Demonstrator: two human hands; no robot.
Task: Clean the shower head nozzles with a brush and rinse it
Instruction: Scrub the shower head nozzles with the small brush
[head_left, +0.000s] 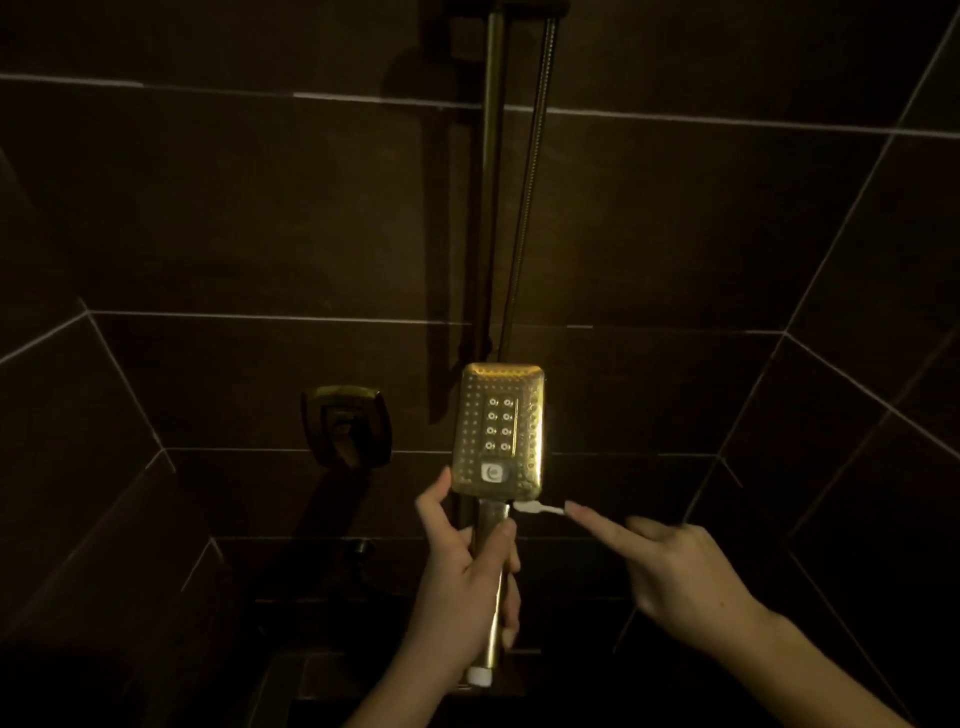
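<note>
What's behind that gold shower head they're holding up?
Behind the shower head a vertical rail and hose run up the dark tiled wall. The rail's lower part is covered by the head.

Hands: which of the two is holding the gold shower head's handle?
The left hand grips the handle of the rectangular gold shower head. The right hand holds a small white brush beside the neck instead.

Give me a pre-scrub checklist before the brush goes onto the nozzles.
1. Shower head gripped by its handle in the left hand: ok.
2. Nozzle face turned toward the camera: ok.
3. Brush held in the right hand: ok.
4. Bristles on the nozzles: not ok; the brush tip sits below the face, at the neck.
5. Bristles wet: cannot tell.
6. Lighting: not ok, dim.
</note>
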